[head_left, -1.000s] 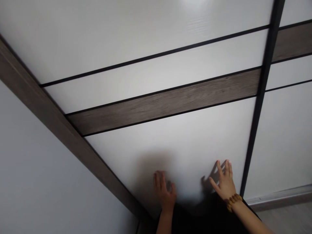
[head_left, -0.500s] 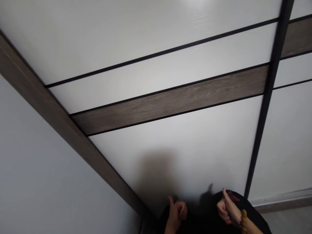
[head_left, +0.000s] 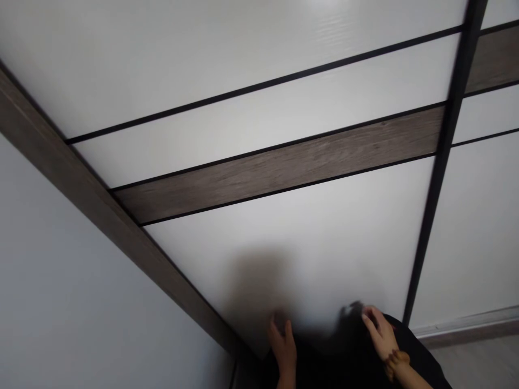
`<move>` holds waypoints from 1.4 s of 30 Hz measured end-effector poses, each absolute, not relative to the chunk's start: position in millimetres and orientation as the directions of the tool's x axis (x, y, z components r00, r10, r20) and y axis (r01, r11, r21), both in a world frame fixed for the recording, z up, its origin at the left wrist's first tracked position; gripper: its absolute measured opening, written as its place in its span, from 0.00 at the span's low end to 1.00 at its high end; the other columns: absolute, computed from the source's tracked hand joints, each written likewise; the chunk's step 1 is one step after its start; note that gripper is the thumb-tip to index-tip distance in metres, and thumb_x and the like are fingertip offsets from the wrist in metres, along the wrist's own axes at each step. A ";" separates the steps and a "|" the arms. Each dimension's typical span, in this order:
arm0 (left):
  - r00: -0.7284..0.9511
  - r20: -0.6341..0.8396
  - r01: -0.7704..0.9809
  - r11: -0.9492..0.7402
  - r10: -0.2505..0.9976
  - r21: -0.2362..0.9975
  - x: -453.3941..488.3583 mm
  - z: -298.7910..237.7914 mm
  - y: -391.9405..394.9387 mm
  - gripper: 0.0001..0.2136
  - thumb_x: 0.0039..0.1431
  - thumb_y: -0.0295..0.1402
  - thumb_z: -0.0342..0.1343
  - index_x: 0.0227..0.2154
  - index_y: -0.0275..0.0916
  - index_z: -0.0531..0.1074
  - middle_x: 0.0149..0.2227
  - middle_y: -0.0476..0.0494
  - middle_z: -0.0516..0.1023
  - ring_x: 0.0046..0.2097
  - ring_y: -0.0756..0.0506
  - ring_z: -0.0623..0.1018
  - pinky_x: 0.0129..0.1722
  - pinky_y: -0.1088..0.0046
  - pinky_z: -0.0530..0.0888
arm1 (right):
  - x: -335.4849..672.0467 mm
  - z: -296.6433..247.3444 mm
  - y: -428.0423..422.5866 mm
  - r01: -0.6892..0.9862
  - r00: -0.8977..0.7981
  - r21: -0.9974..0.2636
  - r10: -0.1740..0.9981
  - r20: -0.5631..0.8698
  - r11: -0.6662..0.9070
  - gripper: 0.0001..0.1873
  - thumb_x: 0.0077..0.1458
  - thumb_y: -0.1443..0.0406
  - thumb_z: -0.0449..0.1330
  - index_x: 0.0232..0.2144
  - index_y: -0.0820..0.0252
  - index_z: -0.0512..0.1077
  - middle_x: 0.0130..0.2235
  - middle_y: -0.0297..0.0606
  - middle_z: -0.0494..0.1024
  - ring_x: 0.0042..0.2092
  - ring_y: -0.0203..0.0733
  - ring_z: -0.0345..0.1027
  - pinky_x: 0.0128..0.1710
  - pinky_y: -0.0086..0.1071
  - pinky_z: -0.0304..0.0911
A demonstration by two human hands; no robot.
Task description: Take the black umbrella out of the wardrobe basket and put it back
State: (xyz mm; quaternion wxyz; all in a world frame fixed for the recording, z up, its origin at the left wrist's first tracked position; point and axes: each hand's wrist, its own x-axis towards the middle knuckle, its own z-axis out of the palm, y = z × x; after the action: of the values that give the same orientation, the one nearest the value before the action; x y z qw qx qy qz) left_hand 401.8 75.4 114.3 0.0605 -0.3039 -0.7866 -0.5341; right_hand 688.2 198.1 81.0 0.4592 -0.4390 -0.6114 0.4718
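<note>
My left hand is low in the head view, in front of the white lower panel of a sliding wardrobe door. Its thumb and fingers are apart, and nothing shows between them. Farther right, my right hand is loosely curved, the thumb apart from the fingers, and appears to hold nothing. A beaded bracelet in yellow-brown circles the right wrist. Both hands are above my dark clothing. Whether either hand touches the panel I cannot tell.
A wood-grain strip edged by dark lines crosses the door. At the right a dark upright frame borders another white panel. A wooden side post slopes down the left beside a grey wall. Floor shows at lower right.
Both hands have gone from thumbs-up fists to loosened, parted fingers. The right hand has turned, its fingertips now up and left. The view has shifted very slightly.
</note>
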 end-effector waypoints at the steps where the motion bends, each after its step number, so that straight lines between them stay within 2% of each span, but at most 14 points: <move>1: -0.782 0.512 0.614 0.298 0.355 0.731 398.3 110.0 77.5 0.31 0.64 0.52 0.46 0.60 0.31 0.66 0.54 0.25 0.74 0.60 0.33 0.73 0.57 0.53 0.72 | 690.0 82.5 197.4 0.169 -0.128 -0.951 0.962 0.240 0.259 0.30 0.58 0.39 0.54 0.44 0.57 0.72 0.44 0.45 0.76 0.47 0.54 0.72 0.48 0.46 0.72; 2: -0.748 0.578 0.663 0.342 0.326 0.665 395.1 105.5 80.0 0.32 0.65 0.47 0.48 0.65 0.30 0.60 0.58 0.22 0.71 0.64 0.32 0.69 0.60 0.51 0.70 | 691.0 83.9 196.4 0.249 -0.074 -0.903 0.937 0.342 0.349 0.28 0.60 0.43 0.54 0.50 0.56 0.70 0.50 0.46 0.74 0.53 0.56 0.70 0.53 0.50 0.69; 4: -0.690 0.635 0.722 0.391 0.347 0.571 390.1 96.8 85.4 0.36 0.64 0.43 0.51 0.69 0.27 0.51 0.63 0.18 0.65 0.68 0.30 0.63 0.63 0.47 0.67 | 690.0 87.2 194.0 0.399 -0.048 -0.780 0.861 0.507 0.482 0.29 0.63 0.49 0.52 0.61 0.56 0.63 0.58 0.49 0.68 0.59 0.60 0.65 0.58 0.56 0.65; 7: -0.674 0.619 0.739 0.399 0.404 0.544 386.4 88.1 89.5 0.40 0.63 0.41 0.52 0.70 0.25 0.45 0.66 0.14 0.57 0.70 0.27 0.56 0.64 0.42 0.64 | 682.5 95.0 191.3 0.538 -0.124 -0.609 0.770 0.626 0.582 0.35 0.64 0.55 0.52 0.70 0.53 0.50 0.67 0.51 0.56 0.64 0.64 0.58 0.59 0.60 0.63; 11: -0.680 0.573 0.732 0.369 0.458 0.573 384.3 87.7 82.9 0.39 0.60 0.35 0.53 0.71 0.27 0.45 0.68 0.18 0.57 0.70 0.30 0.56 0.66 0.46 0.61 | 670.4 109.6 191.0 0.588 -0.244 -0.448 0.676 0.695 0.673 0.44 0.59 0.60 0.53 0.73 0.46 0.40 0.73 0.46 0.41 0.67 0.67 0.51 0.58 0.62 0.62; 15: -0.687 0.528 0.719 0.356 0.500 0.598 385.2 97.6 73.3 0.39 0.57 0.30 0.53 0.70 0.27 0.47 0.67 0.21 0.59 0.69 0.32 0.60 0.67 0.49 0.62 | 660.4 119.8 188.3 0.608 -0.304 -0.354 0.620 0.723 0.711 0.47 0.57 0.62 0.54 0.74 0.45 0.37 0.74 0.45 0.35 0.70 0.69 0.45 0.60 0.64 0.59; 19: -0.715 0.446 0.677 0.374 0.539 0.633 390.6 112.6 66.4 0.41 0.53 0.28 0.54 0.71 0.29 0.48 0.67 0.26 0.62 0.68 0.34 0.63 0.68 0.53 0.62 | 649.2 122.1 181.7 0.614 -0.366 -0.301 0.601 0.710 0.730 0.50 0.55 0.63 0.55 0.74 0.46 0.36 0.74 0.45 0.35 0.70 0.69 0.42 0.62 0.64 0.56; 23: -0.730 0.355 0.648 0.427 0.584 0.630 395.8 122.9 61.4 0.41 0.51 0.28 0.53 0.70 0.28 0.51 0.68 0.30 0.61 0.69 0.38 0.62 0.70 0.62 0.58 | 638.4 116.3 179.1 0.663 -0.418 -0.257 0.633 0.652 0.703 0.55 0.52 0.64 0.58 0.74 0.45 0.32 0.74 0.46 0.30 0.71 0.73 0.34 0.63 0.67 0.49; 27: -0.785 0.377 0.606 0.484 0.491 0.631 392.3 125.9 62.3 0.41 0.51 0.31 0.55 0.68 0.23 0.51 0.68 0.23 0.59 0.70 0.34 0.59 0.70 0.58 0.56 | 634.6 106.9 181.9 0.754 -0.409 -0.226 0.710 0.573 0.617 0.53 0.53 0.66 0.57 0.73 0.45 0.32 0.74 0.43 0.30 0.72 0.71 0.30 0.64 0.70 0.42; 30: -0.836 0.393 0.548 0.540 0.382 0.639 382.7 126.4 64.5 0.42 0.53 0.33 0.55 0.68 0.19 0.47 0.68 0.17 0.56 0.71 0.31 0.55 0.71 0.54 0.55 | 635.0 102.8 184.1 0.795 -0.400 -0.209 0.752 0.525 0.569 0.46 0.55 0.67 0.55 0.73 0.45 0.44 0.74 0.41 0.34 0.73 0.67 0.29 0.65 0.70 0.39; 33: -0.816 0.415 0.577 0.530 0.403 0.621 372.6 126.1 63.6 0.41 0.54 0.32 0.53 0.68 0.17 0.46 0.68 0.16 0.54 0.72 0.32 0.52 0.72 0.54 0.51 | 634.6 99.3 184.0 0.836 -0.359 -0.212 0.796 0.487 0.507 0.39 0.55 0.67 0.55 0.69 0.48 0.58 0.74 0.41 0.35 0.73 0.68 0.26 0.65 0.70 0.37; 35: -0.807 0.412 0.589 0.522 0.423 0.617 368.3 125.7 60.9 0.42 0.53 0.31 0.53 0.68 0.16 0.46 0.69 0.16 0.53 0.72 0.33 0.50 0.72 0.55 0.50 | 633.7 95.0 182.5 0.860 -0.315 -0.229 0.827 0.466 0.457 0.38 0.55 0.66 0.56 0.68 0.49 0.61 0.74 0.41 0.33 0.73 0.67 0.24 0.65 0.69 0.37; 38: -0.807 0.395 0.586 0.517 0.439 0.624 366.8 125.3 55.2 0.43 0.51 0.30 0.54 0.68 0.16 0.45 0.69 0.17 0.52 0.73 0.34 0.49 0.72 0.57 0.51 | 633.7 86.9 178.8 0.879 -0.250 -0.272 0.865 0.435 0.391 0.39 0.56 0.64 0.56 0.70 0.49 0.57 0.74 0.43 0.30 0.73 0.66 0.23 0.66 0.67 0.39; 42: -0.760 0.377 0.636 0.488 0.530 0.598 369.3 124.8 46.3 0.45 0.49 0.28 0.54 0.69 0.20 0.44 0.70 0.21 0.51 0.73 0.36 0.50 0.72 0.59 0.51 | 637.5 83.3 174.3 0.861 -0.242 -0.314 0.865 0.439 0.400 0.44 0.60 0.60 0.54 0.74 0.52 0.41 0.73 0.47 0.22 0.72 0.68 0.22 0.64 0.67 0.44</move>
State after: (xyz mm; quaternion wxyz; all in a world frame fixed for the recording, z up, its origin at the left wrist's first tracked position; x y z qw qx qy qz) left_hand 369.3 46.3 124.8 0.0711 -0.3391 -0.8596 -0.3756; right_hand 637.5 174.3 83.3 0.2814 -0.5475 -0.7881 0.0039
